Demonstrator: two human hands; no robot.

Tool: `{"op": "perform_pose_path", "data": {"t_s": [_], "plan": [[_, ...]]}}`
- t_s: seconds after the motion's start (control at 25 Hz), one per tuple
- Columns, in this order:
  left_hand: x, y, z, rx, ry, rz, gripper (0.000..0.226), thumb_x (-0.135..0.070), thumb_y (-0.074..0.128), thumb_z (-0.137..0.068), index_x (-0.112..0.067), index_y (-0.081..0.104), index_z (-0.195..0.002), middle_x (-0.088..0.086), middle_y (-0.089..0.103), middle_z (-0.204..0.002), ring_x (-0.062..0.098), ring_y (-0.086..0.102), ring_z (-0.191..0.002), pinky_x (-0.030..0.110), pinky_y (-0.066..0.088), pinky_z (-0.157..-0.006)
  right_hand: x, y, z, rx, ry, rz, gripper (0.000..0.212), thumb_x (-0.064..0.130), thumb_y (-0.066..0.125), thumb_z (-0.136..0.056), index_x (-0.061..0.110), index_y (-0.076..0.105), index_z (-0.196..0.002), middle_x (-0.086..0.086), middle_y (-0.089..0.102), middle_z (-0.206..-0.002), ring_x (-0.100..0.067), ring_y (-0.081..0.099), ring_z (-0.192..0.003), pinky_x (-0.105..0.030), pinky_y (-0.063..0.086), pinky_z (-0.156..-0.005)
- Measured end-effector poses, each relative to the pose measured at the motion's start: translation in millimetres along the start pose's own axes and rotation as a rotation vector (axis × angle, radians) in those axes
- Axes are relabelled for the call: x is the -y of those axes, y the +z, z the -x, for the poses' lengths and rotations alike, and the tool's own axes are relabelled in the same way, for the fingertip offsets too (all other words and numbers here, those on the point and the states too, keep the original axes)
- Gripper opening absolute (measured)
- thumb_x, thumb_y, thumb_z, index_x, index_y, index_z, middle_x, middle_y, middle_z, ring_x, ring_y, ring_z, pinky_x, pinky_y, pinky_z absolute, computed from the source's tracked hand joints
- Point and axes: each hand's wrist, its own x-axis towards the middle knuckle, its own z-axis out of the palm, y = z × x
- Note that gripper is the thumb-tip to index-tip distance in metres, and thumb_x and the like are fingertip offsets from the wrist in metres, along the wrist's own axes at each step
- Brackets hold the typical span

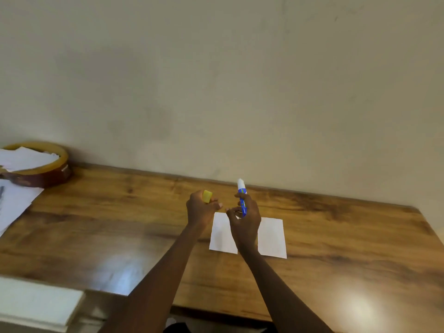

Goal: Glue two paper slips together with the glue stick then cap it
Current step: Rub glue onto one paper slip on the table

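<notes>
My right hand (pixel 246 221) holds a blue glue stick (pixel 242 195) upright, its white glue tip bare at the top. My left hand (pixel 201 209) is closed on the yellow cap (pixel 207 196), a short way left of the stick and apart from it. Both hands hover above white paper (pixel 272 236) lying flat on the wooden table (pixel 120 212). My right wrist covers the middle of the paper, so I cannot tell whether it is one sheet or two slips side by side.
At the far left stands a round brown container (pixel 45 175) with white papers in it, and more white sheets (pixel 14 203) lie beside it. A white slab (pixel 36 301) sits at the near left corner. A plain wall (pixel 216 80) rises behind the table.
</notes>
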Motion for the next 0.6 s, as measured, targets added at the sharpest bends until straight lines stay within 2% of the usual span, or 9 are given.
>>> {"op": "perform_pose_path", "data": {"t_s": [0.08, 0.2, 0.24, 0.32, 0.4, 0.44, 0.48, 0.52, 0.6], "plan": [[26, 3, -1, -0.049, -0.040, -0.116, 0.015, -0.002, 0.069, -0.072, 0.006, 0.060, -0.081, 0.016, 0.064, -0.081, 0.026, 0.059, -0.073, 0.021, 0.048, -0.054, -27, 10, 11, 0.053, 0.086, 0.119, 0.053, -0.003, 0.071, -0.069, 0.009, 0.051, -0.117, -0.017, 0.057, -0.111, -0.017, 0.055, -0.086, -0.021, 0.045, -0.071], [55, 7, -5, -0.074, -0.019, -0.241, 0.014, -0.003, 0.066, -0.074, 0.008, 0.059, -0.080, 0.024, 0.066, -0.085, 0.035, 0.059, -0.077, 0.039, 0.050, -0.066, -56, 18, 22, 0.189, 0.160, 0.226, 0.060, 0.002, 0.073, -0.069, 0.013, 0.047, -0.122, -0.014, 0.049, -0.126, -0.023, 0.052, -0.105, -0.026, 0.043, -0.081], [62, 7, -5, -0.073, 0.009, -0.267, 0.012, -0.002, 0.065, -0.074, 0.007, 0.058, -0.078, 0.025, 0.066, -0.084, 0.038, 0.059, -0.079, 0.040, 0.050, -0.066, -61, 18, 22, 0.231, 0.151, 0.241, 0.059, 0.003, 0.073, -0.069, 0.013, 0.047, -0.121, -0.013, 0.047, -0.128, -0.026, 0.051, -0.109, -0.027, 0.042, -0.084], [72, 6, -6, -0.088, 0.059, -0.324, 0.013, -0.001, 0.064, -0.073, 0.003, 0.058, -0.084, 0.023, 0.066, -0.088, 0.037, 0.060, -0.085, 0.031, 0.045, -0.065, -66, 16, 14, 0.326, 0.097, 0.266, 0.057, 0.004, 0.073, -0.069, 0.013, 0.049, -0.119, -0.014, 0.047, -0.128, -0.027, 0.052, -0.110, -0.025, 0.040, -0.084], [82, 7, -6, -0.093, 0.098, -0.363, 0.032, -0.006, 0.067, -0.072, 0.000, 0.056, -0.102, 0.020, 0.065, -0.104, 0.035, 0.059, -0.097, 0.030, 0.045, -0.076, -66, 10, 3, 0.446, 0.054, 0.302, 0.056, 0.005, 0.073, -0.068, 0.012, 0.049, -0.118, -0.014, 0.048, -0.126, -0.026, 0.053, -0.107, -0.022, 0.038, -0.083], [87, 9, -5, -0.081, 0.086, -0.391, 0.045, -0.010, 0.069, -0.072, -0.002, 0.051, -0.112, 0.019, 0.060, -0.116, 0.035, 0.055, -0.107, 0.037, 0.044, -0.090, -66, 6, -2, 0.493, 0.040, 0.314, 0.057, 0.005, 0.074, -0.068, 0.012, 0.048, -0.119, -0.015, 0.049, -0.125, -0.026, 0.053, -0.106, -0.022, 0.037, -0.083], [91, 11, -5, -0.075, 0.057, -0.422, 0.058, -0.016, 0.071, -0.071, -0.003, 0.044, -0.121, 0.018, 0.054, -0.126, 0.035, 0.049, -0.116, 0.045, 0.034, -0.104, -66, 4, -6, 0.523, 0.021, 0.321, 0.058, 0.005, 0.074, -0.067, 0.011, 0.048, -0.119, -0.016, 0.051, -0.123, -0.026, 0.053, -0.105, -0.023, 0.037, -0.084], [95, 13, -5, -0.085, 0.027, -0.437, 0.068, -0.020, 0.074, -0.069, -0.004, 0.039, -0.125, 0.018, 0.048, -0.133, 0.035, 0.044, -0.122, 0.051, 0.023, -0.111, -65, 2, -8, 0.535, -0.006, 0.327, 0.059, 0.005, 0.074, -0.067, 0.010, 0.048, -0.120, -0.016, 0.052, -0.121, -0.027, 0.052, -0.104, -0.023, 0.037, -0.084], [103, 16, -2, -0.131, -0.002, -0.405, 0.079, -0.025, 0.077, -0.065, -0.005, 0.034, -0.129, 0.018, 0.043, -0.137, 0.035, 0.035, -0.129, 0.054, 0.013, -0.114, -61, 3, -10, 0.494, -0.068, 0.317, 0.057, 0.005, 0.074, -0.067, 0.006, 0.050, -0.119, -0.017, 0.058, -0.115, -0.025, 0.054, -0.096, -0.023, 0.039, -0.079]]}}
